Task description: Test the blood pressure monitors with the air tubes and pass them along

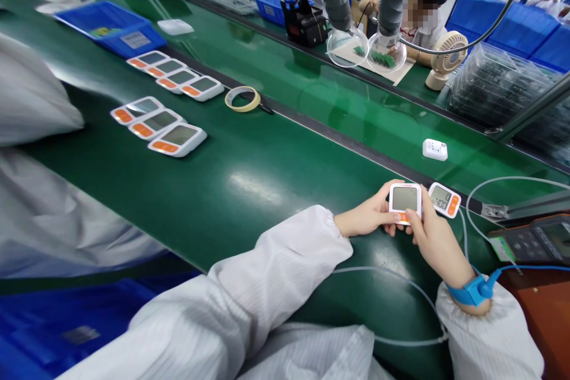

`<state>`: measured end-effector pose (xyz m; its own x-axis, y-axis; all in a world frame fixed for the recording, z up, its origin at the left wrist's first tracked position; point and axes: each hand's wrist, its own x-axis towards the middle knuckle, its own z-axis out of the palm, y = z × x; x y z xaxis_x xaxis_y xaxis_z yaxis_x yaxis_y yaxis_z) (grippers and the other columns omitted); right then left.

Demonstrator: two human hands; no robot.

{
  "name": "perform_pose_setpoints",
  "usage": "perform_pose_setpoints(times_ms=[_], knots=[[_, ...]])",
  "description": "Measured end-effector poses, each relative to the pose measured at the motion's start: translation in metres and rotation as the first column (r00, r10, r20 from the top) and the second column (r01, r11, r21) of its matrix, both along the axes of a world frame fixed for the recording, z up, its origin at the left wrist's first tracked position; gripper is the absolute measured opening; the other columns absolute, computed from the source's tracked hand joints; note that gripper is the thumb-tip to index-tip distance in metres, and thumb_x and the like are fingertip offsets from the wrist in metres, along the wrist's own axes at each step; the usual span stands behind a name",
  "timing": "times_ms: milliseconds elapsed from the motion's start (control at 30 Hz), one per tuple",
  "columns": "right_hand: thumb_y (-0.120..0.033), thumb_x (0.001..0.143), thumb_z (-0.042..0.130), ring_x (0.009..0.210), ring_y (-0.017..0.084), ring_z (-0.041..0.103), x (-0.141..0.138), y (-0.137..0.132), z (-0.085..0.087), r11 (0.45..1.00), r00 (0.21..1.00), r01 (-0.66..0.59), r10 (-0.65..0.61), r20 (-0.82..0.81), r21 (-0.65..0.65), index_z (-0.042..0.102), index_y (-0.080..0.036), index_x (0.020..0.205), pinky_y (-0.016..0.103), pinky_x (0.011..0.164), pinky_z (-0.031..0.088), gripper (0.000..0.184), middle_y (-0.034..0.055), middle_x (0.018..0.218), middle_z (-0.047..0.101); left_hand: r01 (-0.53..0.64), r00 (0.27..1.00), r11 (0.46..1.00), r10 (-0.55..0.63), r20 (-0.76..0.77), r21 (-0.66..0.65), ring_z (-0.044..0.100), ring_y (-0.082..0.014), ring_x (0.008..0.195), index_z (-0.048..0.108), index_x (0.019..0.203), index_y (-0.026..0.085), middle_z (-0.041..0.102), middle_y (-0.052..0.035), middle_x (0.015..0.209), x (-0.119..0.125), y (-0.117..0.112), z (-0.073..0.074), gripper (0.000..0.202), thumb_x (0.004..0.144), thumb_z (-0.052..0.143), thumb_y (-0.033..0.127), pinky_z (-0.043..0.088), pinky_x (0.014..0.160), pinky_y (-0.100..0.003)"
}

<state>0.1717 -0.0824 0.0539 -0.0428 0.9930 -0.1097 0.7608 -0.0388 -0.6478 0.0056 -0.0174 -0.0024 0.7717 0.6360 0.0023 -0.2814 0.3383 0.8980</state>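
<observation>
Both the left hand (pixel 367 218) and right hand (pixel 431 236) pinch the edges of a white display unit (pixel 405 202), seemingly light, rigid plastic, best gripped clear of its screen.

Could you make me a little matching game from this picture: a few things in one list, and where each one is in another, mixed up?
Things:
1. tape roll
2. small fan
3. blue wrist strap
4. white and orange device

Places:
A. on the right wrist
B. held in both hands
C. flat on the green belt
D. on the far bench, beyond the belt

Pairs: 1-C, 2-D, 3-A, 4-B
</observation>
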Motion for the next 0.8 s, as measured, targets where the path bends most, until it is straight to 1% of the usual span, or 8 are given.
perform_pose_setpoints(times_ms=[200,633,800], knots=[[-0.037,0.099,0.037,0.053,0.023,0.062,0.0003,-0.0007,-0.0011,1.0,1.0,-0.011,0.011,0.002,0.021,0.018,-0.013,0.156,0.029,0.054,0.046,0.064,0.0018,0.067,0.063,0.005,1.0,1.0,-0.005,-0.006,0.003,0.061,-0.0118,0.056,0.022,0.143,0.026,0.062,0.0027,0.075,-0.0005,0.0001,-0.0009,0.078,0.084,0.072,0.037,0.047,0.054,-0.024],[-0.036,0.099,0.036,0.055,0.022,0.062,0.001,-0.0003,-0.0004,1.0,0.999,-0.021,0.021,0.025,-0.008,0.017,-0.012,0.155,0.03,0.057,0.047,0.064,0.0008,0.067,0.063,0.004,1.0,1.0,-0.004,-0.013,0.011,0.061,-0.0115,0.056,0.022,0.143,0.026,0.062,0.0023,0.076,-0.0003,0.0005,-0.0016,0.079,0.084,0.072,0.039,0.047,0.053,-0.024],[-0.037,0.099,0.036,0.054,0.023,0.062,0.0013,-0.0007,-0.0019,0.999,0.999,-0.029,0.028,0.028,0.027,0.018,-0.011,0.155,0.029,0.055,0.046,0.064,0.0018,0.066,0.063,0.004,1.0,1.0,-0.004,-0.02,0.009,0.061,-0.0116,0.056,0.023,0.143,0.026,0.062,0.0023,0.076,-0.0007,0.0005,0.0006,0.078,0.083,0.072,0.039,0.046,0.053,-0.023]])
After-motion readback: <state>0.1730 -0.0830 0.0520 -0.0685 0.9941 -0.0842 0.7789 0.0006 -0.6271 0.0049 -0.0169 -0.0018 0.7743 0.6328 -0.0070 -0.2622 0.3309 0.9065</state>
